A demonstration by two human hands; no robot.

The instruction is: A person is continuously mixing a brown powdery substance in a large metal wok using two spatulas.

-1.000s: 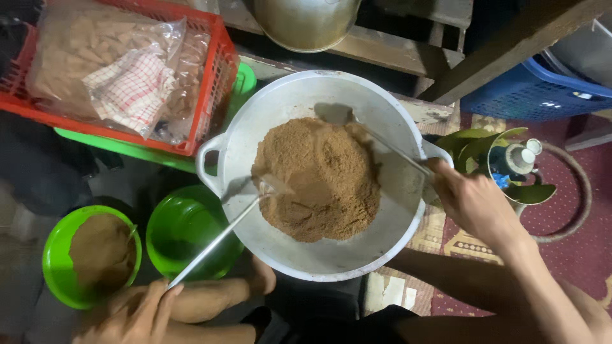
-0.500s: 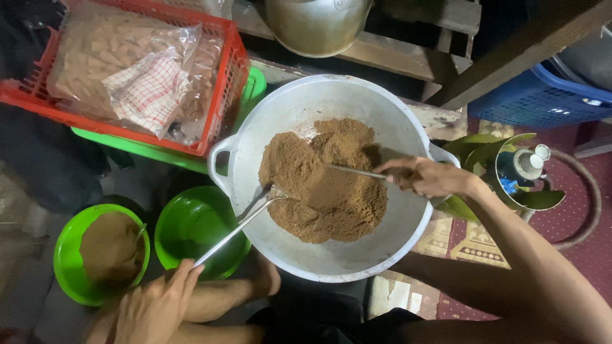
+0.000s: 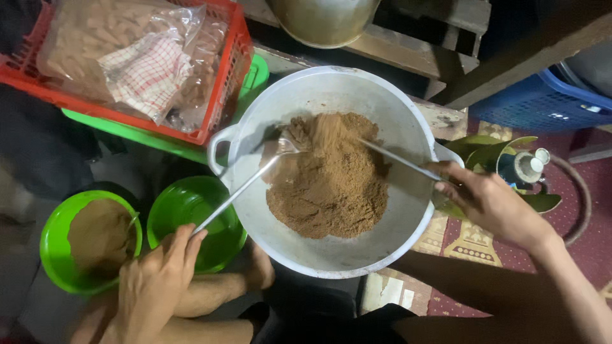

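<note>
Nearest, the left hand (image 3: pixel 153 280) has its fingers curled shut around the end of a long metal spoon (image 3: pixel 239 191), thumb along the handle; the handle slants up over the empty green bowl (image 3: pixel 194 220) and across the near-left rim of the big white basin (image 3: pixel 331 172), its bowl end sunk in the left edge of the brown powder (image 3: pixel 331 178). Beside that hand, further left, a second green bowl (image 3: pixel 86 242) holds a mound of the same powder. The right hand (image 3: pixel 494 204) rests at the basin's right rim, fingers pinched closed on a second thin metal utensil (image 3: pixel 398 159) whose tip is buried in the top of the heap. The powder lies piled in the middle of the basin. Beyond the basin's far-left rim sits a red crate (image 3: pixel 220 95) holding plastic bags and a checked cloth (image 3: pixel 150 73).
</note>
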